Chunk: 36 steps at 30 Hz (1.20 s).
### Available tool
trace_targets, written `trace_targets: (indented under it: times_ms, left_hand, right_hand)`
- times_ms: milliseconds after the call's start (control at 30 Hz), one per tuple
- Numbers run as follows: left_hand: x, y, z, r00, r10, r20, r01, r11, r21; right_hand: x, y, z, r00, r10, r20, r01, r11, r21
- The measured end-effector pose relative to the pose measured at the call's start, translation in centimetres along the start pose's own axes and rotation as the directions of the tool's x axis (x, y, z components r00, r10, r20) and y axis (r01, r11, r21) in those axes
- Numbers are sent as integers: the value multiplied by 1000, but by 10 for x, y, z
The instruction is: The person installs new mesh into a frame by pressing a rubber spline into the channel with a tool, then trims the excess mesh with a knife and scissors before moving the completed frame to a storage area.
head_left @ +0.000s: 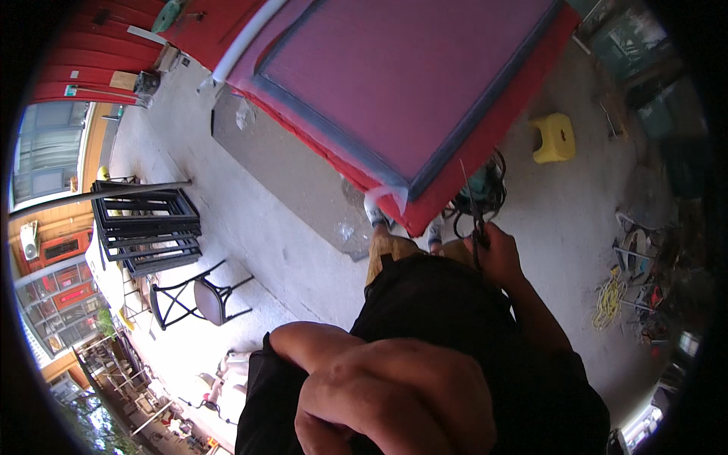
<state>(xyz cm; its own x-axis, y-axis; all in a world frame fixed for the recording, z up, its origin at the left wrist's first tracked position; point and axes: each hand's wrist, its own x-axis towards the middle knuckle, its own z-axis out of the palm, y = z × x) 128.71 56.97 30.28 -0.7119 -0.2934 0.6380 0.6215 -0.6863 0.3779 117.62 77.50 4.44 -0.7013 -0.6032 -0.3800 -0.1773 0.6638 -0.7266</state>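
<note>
My right hand [498, 256] is closed around the dark handles of a pair of scissors [478, 234]. Their narrow blades point away from me, beside the edge of a large flat panel [409, 76]. Red cloth [523, 83] hangs over the panel's edges, and a dark band runs around its purplish top. At the near corner a strip of translucent film [390, 199] sticks out. Bent close beneath the camera is my left arm, with what looks like my left hand [413, 387] very near the lens; its fingers are hidden.
A yellow stool [553, 138] stands on the concrete floor at right. Coiled dark hose [493, 189] lies beyond my right hand. At left are stacked black frames [144, 220] and a chair [205, 297]. Yellow rope [609, 298] and clutter line the right side. A white tube [246, 38] edges the panel.
</note>
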Motion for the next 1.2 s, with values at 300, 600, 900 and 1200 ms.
trace_targets:
  times_ms: [300, 600, 900, 1200]
  left_hand:
    - [-103, -17, -115, 411, -521, -748, 898, 375, 231]
    - [-227, -84, -267, -54, -220, -974, 938, 324, -125]
    - [-255, -115, -317, -46, -95, -994, 923, 376, -78]
    - [-237, -103, -303, 29, -143, -989, 995, 101, 15]
  right_hand:
    - [21, 31, 14, 990, -39, 133, 68, 972, -225]
    - [47, 45, 23, 951, -295, 90, 305, 856, -418]
    - [54, 41, 13, 911, -402, 92, 371, 702, -608]
    - [61, 50, 31, 891, -427, 154, 405, 593, -696]
